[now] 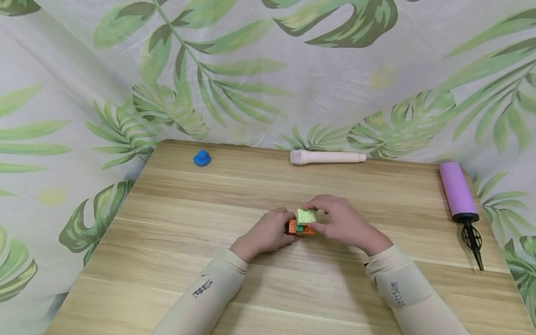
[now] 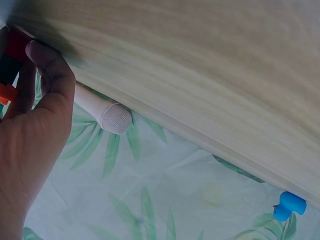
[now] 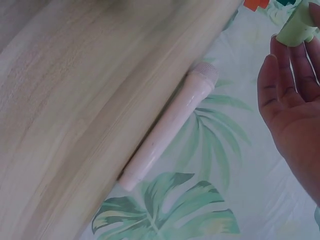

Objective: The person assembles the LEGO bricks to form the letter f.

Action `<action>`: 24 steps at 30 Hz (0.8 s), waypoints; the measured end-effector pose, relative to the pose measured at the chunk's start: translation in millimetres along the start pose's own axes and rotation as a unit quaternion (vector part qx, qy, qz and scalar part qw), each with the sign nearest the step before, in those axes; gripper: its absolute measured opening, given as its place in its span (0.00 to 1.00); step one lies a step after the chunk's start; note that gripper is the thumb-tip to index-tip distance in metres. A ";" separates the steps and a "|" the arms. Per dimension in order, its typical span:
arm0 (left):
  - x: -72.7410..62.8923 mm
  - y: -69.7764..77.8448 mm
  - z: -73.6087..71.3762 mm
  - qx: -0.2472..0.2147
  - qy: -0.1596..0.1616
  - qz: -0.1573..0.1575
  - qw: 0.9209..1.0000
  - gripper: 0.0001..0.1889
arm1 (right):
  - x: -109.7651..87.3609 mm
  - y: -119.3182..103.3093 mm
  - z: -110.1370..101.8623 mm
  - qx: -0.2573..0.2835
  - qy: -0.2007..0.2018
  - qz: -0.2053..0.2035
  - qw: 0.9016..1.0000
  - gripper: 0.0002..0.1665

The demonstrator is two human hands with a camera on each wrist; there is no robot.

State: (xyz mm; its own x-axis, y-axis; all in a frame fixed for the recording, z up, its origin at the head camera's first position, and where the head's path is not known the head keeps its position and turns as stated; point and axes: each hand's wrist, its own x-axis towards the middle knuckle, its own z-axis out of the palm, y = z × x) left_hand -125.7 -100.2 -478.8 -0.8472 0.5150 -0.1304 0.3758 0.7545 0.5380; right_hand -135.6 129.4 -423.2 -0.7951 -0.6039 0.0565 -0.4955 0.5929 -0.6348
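In the head view my left hand [image 1: 268, 231] grips a small stack of toy building blocks low over the middle of the table. Its top shows orange blocks [image 1: 292, 226] with a green block [image 1: 299, 228] between them. The left wrist view shows a red block [image 2: 18, 44] and a dark block [image 2: 9, 69] in the same stack, partly hidden by fingers. My right hand [image 1: 344, 222] pinches a light green four-stud block [image 1: 306, 217] between thumb and fingers. That block overlaps the stack in the head view; in the right wrist view it appears apart from the orange block [image 3: 256, 4].
A pale pink microphone [image 1: 332, 157] lies along the table's back edge. Toward the back left sits a blue rubber duck [image 1: 202, 158]. On the right side lies a purple hand pump [image 1: 458, 190] with a black nozzle. A leaf-patterned cloth [image 1: 234, 93] hangs behind the wooden table [image 1: 176, 242].
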 end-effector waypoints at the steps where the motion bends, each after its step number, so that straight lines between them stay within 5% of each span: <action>1: 0.0 0.0 0.2 0.001 0.001 0.000 1.000 0.24 | 0.1 -0.6 0.3 -0.002 -0.001 -0.003 1.000 0.22; 24: 0.5 -0.7 0.7 0.000 0.006 0.004 1.000 0.19 | -0.4 -11.5 1.5 -0.040 -0.022 -0.019 0.999 0.22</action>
State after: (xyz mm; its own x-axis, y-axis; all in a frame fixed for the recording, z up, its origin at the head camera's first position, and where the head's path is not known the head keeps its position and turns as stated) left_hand -126.2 -100.2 -479.9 -0.8485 0.5160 -0.1171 0.3822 0.7507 0.5389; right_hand -129.0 122.0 -417.1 -0.7606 -0.6477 0.0446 -0.5520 0.6090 -0.5697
